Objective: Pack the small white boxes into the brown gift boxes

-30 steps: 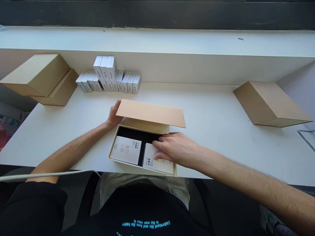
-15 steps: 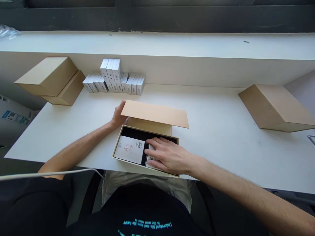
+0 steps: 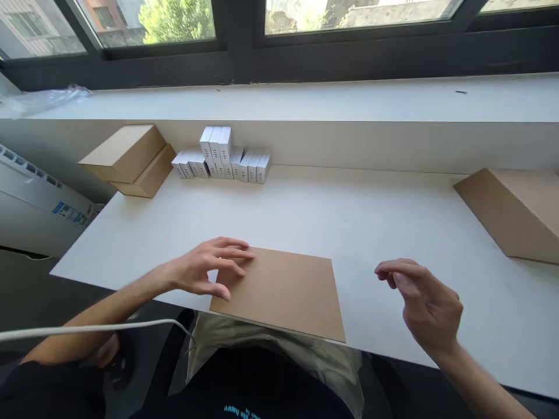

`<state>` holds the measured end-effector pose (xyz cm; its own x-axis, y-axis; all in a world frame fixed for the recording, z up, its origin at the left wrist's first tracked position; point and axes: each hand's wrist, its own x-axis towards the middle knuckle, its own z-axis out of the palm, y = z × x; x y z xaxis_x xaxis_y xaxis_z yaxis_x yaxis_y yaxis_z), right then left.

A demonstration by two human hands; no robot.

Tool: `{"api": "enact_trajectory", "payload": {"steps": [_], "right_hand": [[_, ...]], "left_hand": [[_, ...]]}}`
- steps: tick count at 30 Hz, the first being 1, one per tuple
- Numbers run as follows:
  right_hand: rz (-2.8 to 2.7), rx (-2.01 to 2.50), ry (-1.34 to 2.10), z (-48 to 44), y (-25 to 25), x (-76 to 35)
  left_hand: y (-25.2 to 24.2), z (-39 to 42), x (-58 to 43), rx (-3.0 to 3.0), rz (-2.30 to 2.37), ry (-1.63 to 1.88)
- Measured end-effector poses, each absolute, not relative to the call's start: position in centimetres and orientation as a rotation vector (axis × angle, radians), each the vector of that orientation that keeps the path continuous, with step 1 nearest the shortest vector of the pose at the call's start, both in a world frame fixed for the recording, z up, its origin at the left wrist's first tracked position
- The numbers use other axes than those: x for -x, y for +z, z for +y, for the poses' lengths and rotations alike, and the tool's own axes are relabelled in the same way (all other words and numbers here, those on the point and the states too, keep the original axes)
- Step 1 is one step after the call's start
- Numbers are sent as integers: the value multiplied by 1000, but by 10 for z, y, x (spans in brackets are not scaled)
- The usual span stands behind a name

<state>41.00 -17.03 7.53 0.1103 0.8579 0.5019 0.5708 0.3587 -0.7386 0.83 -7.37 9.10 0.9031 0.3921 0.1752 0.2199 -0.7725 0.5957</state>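
Note:
A brown cardboard box [image 3: 288, 291] lies at the front edge of the table with its lid closed, so its contents are hidden. My left hand [image 3: 213, 265] is at the left end of the lid, fingers spread, the fingertips on or just above the cardboard. To the right of the box, my right hand [image 3: 421, 305] hovers over the white table, apart from the box. Its fingers are bent and bunched together, and I can make out nothing between them.
Several small white boxes [image 3: 222, 154] stand against the back wall, some stacked. Two brown boxes [image 3: 131, 154] are piled at the back left, and another brown box [image 3: 519, 209] sits at the right. A white cable [image 3: 100, 327] crosses the lower left. Clear plastic [image 3: 48, 99] lies on the sill.
The box lid has gone from open to closed over the white packs. My right hand has left the box and moved right; my left hand has come forward onto the lid. The view has tilted up.

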Motion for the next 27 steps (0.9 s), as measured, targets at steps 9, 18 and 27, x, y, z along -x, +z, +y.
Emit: {"api": "enact_trajectory", "payload": {"steps": [9,18,27], "right_hand": [[-1804,1415,458,-116,53,-391],[-1758,1475,651,-94,31,-403],[-1698,1517,733,-87,24,-406]], "left_hand": [[101,-98,-63,-2745,647,24],[89,-83,19,-2614,1311,222],[213,57,200,-2196,2211,985]]}}
